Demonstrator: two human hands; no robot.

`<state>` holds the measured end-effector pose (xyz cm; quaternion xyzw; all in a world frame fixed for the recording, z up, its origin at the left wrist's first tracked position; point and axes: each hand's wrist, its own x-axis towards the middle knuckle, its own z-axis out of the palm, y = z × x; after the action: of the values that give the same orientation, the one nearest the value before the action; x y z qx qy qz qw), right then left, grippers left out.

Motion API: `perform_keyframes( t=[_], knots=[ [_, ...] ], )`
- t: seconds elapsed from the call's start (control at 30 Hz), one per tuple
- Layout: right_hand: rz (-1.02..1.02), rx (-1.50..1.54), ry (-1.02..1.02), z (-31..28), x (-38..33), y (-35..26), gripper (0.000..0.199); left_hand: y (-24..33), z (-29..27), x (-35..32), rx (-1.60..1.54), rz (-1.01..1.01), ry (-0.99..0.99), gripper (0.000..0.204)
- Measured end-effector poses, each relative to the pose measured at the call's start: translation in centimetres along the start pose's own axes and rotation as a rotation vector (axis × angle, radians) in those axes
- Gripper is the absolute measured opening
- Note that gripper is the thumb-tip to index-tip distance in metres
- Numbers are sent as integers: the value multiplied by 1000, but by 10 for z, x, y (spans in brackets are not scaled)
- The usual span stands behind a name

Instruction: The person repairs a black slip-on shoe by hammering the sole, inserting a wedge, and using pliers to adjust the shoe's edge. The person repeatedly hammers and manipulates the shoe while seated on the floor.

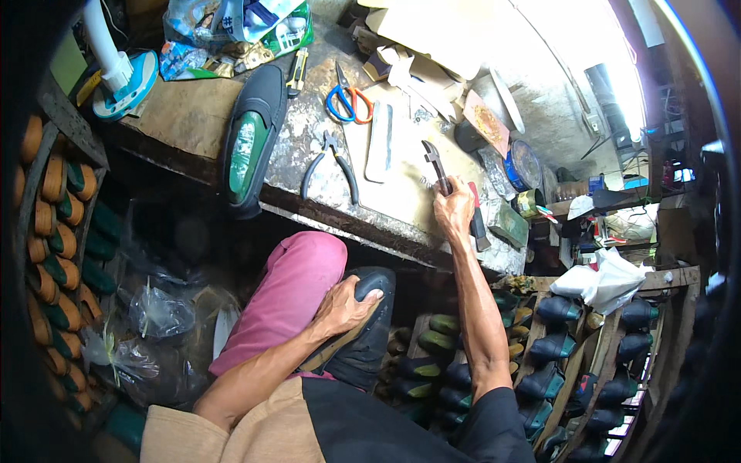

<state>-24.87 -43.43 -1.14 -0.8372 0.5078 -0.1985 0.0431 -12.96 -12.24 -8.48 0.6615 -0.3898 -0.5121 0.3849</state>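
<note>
Across my lap lies a dark shoe [373, 279], its toe up near my knee. My left hand [345, 306] is closed around its side, thumb on the upper. At the bench's right side my right hand [454, 207] grips dark metal pincers [434, 158] with a hammer-like knob on the head. Beside that hand rests a tool with a red and black handle [478, 221]. A dark loafer with a green-wrapped inside [248, 150] stands at the bench's left edge. Between lie cutting pliers [330, 158], scissors [349, 102] and a pale flat bar [379, 142].
The worn workbench [297, 166] spans the front. A utility knife [297, 73], plastic bags [231, 38] and a blue round tin [525, 166] are on it. Wooden racks of shoes stand left [58, 255] and right [567, 370]. Clear plastic bags [158, 312] lie below left.
</note>
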Motion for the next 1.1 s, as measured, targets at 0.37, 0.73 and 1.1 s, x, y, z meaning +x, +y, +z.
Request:
perform_keyframes(
  t=[0.37, 0.73, 1.1],
  knots=[
    [-87, -261, -125, -12, -17, -16, 28, -2, 19, 3, 57, 77, 103, 64],
    [658, 1105, -467, -52, -211, -51, 13, 13, 14, -3, 158, -2, 19, 74],
    [653, 1175, -413, -32, -235, -58, 13, 2, 21, -5, 175, 56, 100, 64]
  ],
)
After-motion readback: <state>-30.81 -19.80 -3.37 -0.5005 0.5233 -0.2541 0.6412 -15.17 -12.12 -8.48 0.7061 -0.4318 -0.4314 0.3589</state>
